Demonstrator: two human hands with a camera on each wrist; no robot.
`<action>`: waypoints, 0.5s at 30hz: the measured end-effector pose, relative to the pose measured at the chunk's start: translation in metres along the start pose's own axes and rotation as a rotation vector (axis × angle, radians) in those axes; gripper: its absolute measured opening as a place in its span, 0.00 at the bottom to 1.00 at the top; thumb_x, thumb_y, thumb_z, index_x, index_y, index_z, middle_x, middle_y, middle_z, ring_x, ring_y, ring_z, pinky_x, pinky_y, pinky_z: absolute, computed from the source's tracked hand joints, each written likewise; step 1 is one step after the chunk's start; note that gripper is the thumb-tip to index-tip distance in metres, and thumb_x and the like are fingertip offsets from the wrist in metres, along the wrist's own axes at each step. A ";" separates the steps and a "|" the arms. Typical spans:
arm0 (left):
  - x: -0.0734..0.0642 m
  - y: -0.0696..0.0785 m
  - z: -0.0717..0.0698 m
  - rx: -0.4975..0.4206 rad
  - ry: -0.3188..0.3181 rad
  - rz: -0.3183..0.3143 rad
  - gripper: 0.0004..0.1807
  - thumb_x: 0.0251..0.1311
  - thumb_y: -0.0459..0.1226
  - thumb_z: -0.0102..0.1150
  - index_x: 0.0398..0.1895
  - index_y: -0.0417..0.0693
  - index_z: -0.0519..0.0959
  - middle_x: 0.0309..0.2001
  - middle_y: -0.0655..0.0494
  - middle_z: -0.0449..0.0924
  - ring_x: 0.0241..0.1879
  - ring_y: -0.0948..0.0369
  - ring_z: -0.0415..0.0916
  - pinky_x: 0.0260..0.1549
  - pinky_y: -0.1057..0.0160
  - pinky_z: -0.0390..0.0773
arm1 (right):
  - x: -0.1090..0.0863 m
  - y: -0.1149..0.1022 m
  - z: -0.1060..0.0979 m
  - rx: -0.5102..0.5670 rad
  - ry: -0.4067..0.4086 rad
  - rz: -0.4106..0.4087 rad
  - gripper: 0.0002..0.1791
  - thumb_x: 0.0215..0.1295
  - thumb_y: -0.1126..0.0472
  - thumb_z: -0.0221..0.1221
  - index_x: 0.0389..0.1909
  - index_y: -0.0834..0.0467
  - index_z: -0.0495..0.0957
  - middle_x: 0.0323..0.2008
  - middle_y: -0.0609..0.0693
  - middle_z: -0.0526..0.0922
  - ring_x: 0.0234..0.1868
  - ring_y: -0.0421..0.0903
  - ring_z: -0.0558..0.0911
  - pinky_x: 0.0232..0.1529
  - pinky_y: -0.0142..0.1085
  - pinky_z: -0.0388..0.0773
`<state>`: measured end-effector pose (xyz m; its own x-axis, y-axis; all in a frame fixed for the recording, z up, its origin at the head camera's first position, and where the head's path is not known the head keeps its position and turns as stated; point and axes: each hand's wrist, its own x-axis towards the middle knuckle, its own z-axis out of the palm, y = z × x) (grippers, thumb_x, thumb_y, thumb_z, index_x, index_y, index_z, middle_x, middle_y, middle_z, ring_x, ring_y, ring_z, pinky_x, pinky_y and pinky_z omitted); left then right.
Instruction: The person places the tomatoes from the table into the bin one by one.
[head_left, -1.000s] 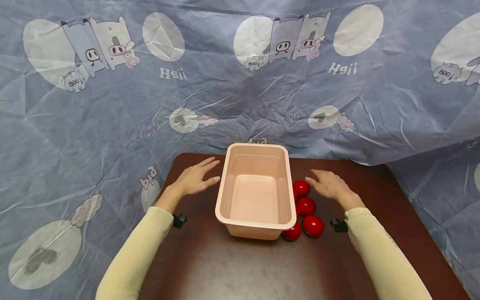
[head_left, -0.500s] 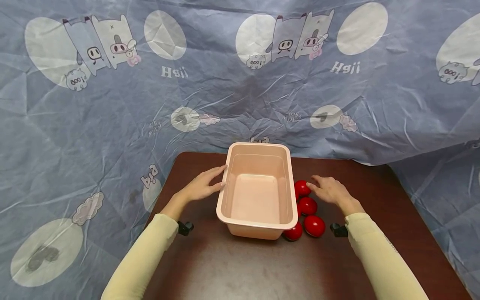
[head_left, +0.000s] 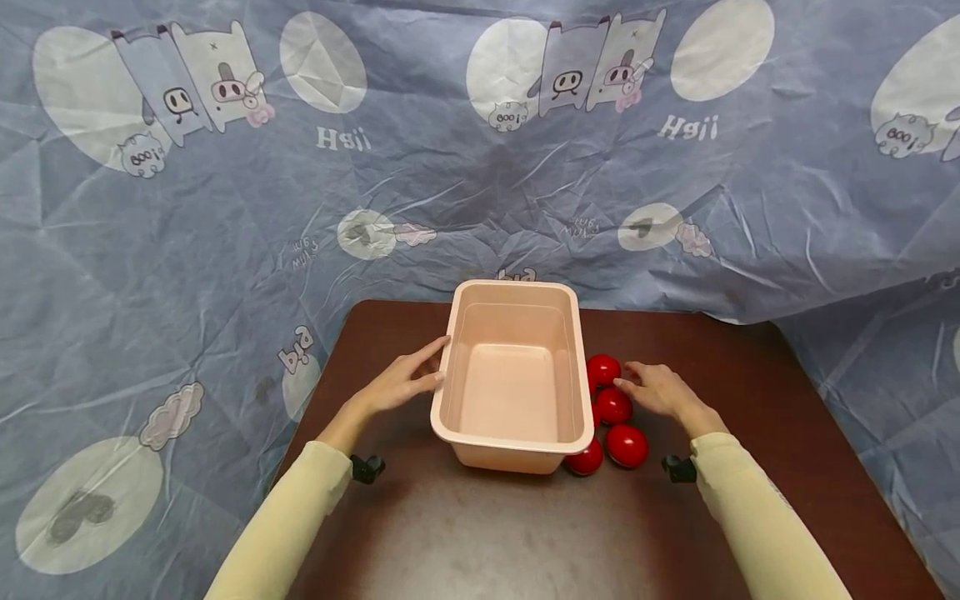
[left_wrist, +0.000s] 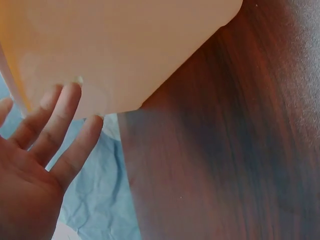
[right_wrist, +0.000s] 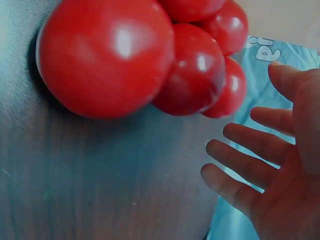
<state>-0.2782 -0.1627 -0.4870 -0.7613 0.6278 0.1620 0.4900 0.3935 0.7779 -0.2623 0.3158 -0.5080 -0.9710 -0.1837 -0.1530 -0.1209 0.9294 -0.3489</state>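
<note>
A pale pink plastic bin (head_left: 513,392) stands on the dark table, with nothing inside. My left hand (head_left: 397,385) is at its left side, fingers extended and fingertips at the rim and wall. In the left wrist view the fingers (left_wrist: 60,120) reach towards the bin's outer wall (left_wrist: 125,50); firm contact cannot be made out. Several shiny red balls (head_left: 627,446) cluster along the bin's right side, some partly hidden by it. Just right of the farther balls hovers my right hand (head_left: 663,392), its fingers spread and loosely bent. The right wrist view shows a gap between those fingers (right_wrist: 245,165) and the balls (right_wrist: 105,55).
The brown wooden table (head_left: 480,533) extends in front of the bin and out to the right. A blue-grey cloth (head_left: 450,183) with cartoon prints hangs behind the table and along both sides. A small black device (head_left: 367,468) is strapped at each wrist.
My left hand has moved right, up to the bin's left side. My right hand has come slightly lower beside the red balls. Bin and balls stay in place; the head view shifts a little.
</note>
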 end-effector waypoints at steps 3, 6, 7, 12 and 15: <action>0.001 -0.002 0.002 -0.034 -0.009 0.003 0.36 0.68 0.37 0.53 0.77 0.48 0.54 0.34 0.46 0.79 0.29 0.62 0.77 0.31 0.64 0.80 | 0.002 0.004 0.008 0.024 0.008 -0.028 0.34 0.68 0.45 0.54 0.63 0.68 0.70 0.53 0.68 0.79 0.52 0.63 0.79 0.54 0.58 0.74; 0.002 -0.002 0.004 -0.039 -0.016 -0.005 0.36 0.68 0.35 0.53 0.77 0.45 0.52 0.32 0.45 0.78 0.28 0.63 0.75 0.30 0.65 0.79 | 0.003 0.006 0.017 0.042 0.006 -0.047 0.33 0.67 0.45 0.56 0.61 0.68 0.71 0.51 0.68 0.80 0.50 0.63 0.79 0.53 0.57 0.75; 0.002 -0.001 0.004 -0.039 -0.019 -0.008 0.37 0.67 0.34 0.53 0.77 0.44 0.52 0.32 0.44 0.78 0.27 0.62 0.75 0.30 0.65 0.79 | 0.003 0.007 0.020 0.051 0.005 -0.043 0.33 0.66 0.46 0.57 0.61 0.68 0.71 0.51 0.68 0.81 0.50 0.63 0.79 0.52 0.57 0.75; -0.002 0.012 0.001 -0.057 -0.044 -0.017 0.38 0.67 0.33 0.54 0.76 0.40 0.51 0.31 0.40 0.76 0.26 0.60 0.75 0.29 0.65 0.78 | 0.002 0.006 0.033 0.097 0.035 -0.025 0.34 0.64 0.46 0.60 0.61 0.69 0.71 0.51 0.69 0.80 0.51 0.64 0.79 0.54 0.58 0.74; -0.006 0.024 -0.001 -0.069 -0.051 -0.021 0.37 0.66 0.32 0.54 0.76 0.38 0.51 0.30 0.42 0.76 0.26 0.60 0.74 0.30 0.65 0.79 | 0.003 0.006 0.040 0.130 0.069 -0.033 0.36 0.62 0.46 0.61 0.61 0.70 0.70 0.53 0.70 0.79 0.53 0.66 0.77 0.56 0.59 0.72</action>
<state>-0.2625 -0.1577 -0.4691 -0.7477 0.6540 0.1153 0.4423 0.3610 0.8210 -0.2572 0.3077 -0.5479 -0.9794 -0.1865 -0.0775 -0.1291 0.8732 -0.4700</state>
